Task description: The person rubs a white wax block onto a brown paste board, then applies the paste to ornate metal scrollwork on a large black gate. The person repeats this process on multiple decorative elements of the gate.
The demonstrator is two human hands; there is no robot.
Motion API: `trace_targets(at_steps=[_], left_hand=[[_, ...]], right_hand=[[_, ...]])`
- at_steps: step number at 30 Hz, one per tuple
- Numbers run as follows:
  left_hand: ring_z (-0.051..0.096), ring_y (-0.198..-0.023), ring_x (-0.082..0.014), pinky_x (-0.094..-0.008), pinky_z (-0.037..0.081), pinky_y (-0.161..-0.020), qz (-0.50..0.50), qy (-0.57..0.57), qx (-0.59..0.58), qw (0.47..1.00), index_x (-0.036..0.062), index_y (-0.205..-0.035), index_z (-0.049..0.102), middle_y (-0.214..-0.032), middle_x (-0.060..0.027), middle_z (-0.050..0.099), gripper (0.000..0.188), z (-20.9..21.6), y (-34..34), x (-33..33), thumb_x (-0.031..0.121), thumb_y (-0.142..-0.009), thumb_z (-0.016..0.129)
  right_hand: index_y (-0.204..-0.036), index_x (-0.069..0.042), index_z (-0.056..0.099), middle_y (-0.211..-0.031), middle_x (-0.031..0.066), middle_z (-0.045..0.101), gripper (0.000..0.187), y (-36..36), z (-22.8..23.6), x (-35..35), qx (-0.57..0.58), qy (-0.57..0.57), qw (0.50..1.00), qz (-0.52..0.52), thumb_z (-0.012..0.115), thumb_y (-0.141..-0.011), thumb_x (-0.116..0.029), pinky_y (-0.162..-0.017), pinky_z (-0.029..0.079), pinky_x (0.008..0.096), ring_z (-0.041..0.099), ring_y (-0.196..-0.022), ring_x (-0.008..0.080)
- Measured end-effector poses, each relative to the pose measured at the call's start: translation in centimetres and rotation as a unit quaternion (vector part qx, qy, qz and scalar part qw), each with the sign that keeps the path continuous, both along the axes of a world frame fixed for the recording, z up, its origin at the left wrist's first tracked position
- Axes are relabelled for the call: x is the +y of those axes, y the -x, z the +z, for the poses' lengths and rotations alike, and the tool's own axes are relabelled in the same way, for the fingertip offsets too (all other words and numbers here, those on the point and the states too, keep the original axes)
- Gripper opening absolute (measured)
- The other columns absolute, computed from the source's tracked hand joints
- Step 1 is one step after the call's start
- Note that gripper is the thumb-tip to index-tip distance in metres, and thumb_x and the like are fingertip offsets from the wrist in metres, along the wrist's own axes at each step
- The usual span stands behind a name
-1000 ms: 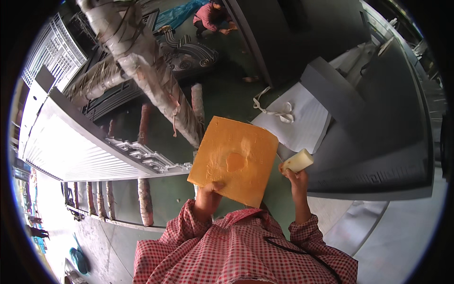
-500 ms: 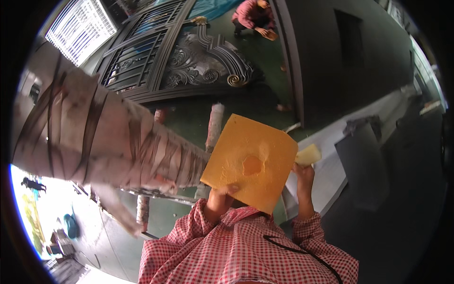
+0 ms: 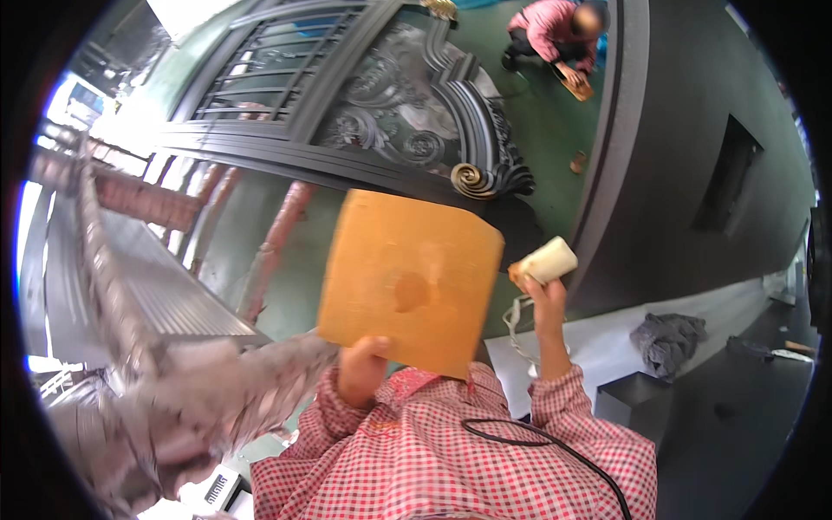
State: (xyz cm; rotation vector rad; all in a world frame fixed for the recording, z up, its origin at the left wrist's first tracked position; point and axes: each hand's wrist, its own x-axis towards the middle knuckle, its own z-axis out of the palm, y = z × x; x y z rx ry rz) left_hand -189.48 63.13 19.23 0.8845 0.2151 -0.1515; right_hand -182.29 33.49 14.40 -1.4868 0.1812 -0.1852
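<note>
My left hand (image 3: 361,371) grips the lower edge of a square orange-yellow board (image 3: 451,286), thumb on its face. A darker orange round patch (image 3: 411,292) marks the board's middle. To the right, my right hand (image 3: 546,305) is closed on a pale cream sponge-like block (image 3: 551,260), which has orange stain at its near left end. The block is held up beside the board, apart from it. A whitish cord (image 3: 513,329) dangles close to my right wrist; where it is attached I cannot tell.
Ahead lies a dark grey metal gate (image 3: 312,160) with scrollwork and a gold curl (image 3: 472,180). Wrapped poles (image 3: 277,247) stand at left. Another person (image 3: 555,35) crouches beyond, holding an orange piece. A grey panel wall (image 3: 693,130) rises right; crumpled dark plastic (image 3: 667,340) lies below it.
My view has turned, and the large wrapped beam has shifted down to the lower left. The board has moved left, and the cream block now stands clear of it, raised higher.
</note>
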Motion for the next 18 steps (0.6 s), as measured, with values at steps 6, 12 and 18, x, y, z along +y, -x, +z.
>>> trace_targets(at_steps=[6,12,18], left_hand=[[0.047,-0.118,-0.0309,-0.042,0.04,-0.098,0.119,0.066,0.031,0.99,-0.0013,-0.133,0.032,-0.129,-0.0159,0.045,0.062,1.6,-11.0,-1.6,0.007,-0.074,0.049],[0.044,-0.121,-0.0325,-0.0447,0.039,-0.1,0.102,0.018,-0.021,0.994,-0.0008,-0.136,0.025,-0.134,-0.0175,0.041,0.068,0.4,-21.4,-3.1,0.007,-0.074,0.051],[0.044,-0.121,-0.033,-0.0443,0.04,-0.099,0.089,0.01,-0.014,0.996,-0.0011,-0.136,0.025,-0.133,-0.0187,0.041,0.069,-2.9,-28.2,-2.5,0.009,-0.073,0.05]], right_hand=[[-0.104,0.005,0.057,-0.098,0.0099,0.063,0.027,-11.4,1.1,-6.4,0.034,0.031,0.998,0.034,0.058,-0.085,-0.015,-0.081,0.046,0.0268,0.06,-0.088,0.014],[-0.105,0.005,0.056,-0.099,0.0111,0.063,0.03,-18.6,-0.9,-10.8,0.041,0.057,0.997,0.0,0.06,-0.086,-0.017,-0.084,0.046,0.0281,0.06,-0.09,0.015],[-0.108,0.005,0.055,-0.102,0.0092,0.061,0.033,-22.2,-3.7,-10.7,0.062,0.076,0.995,0.003,0.059,-0.086,-0.019,-0.084,0.044,0.0273,0.057,-0.092,0.0137]])
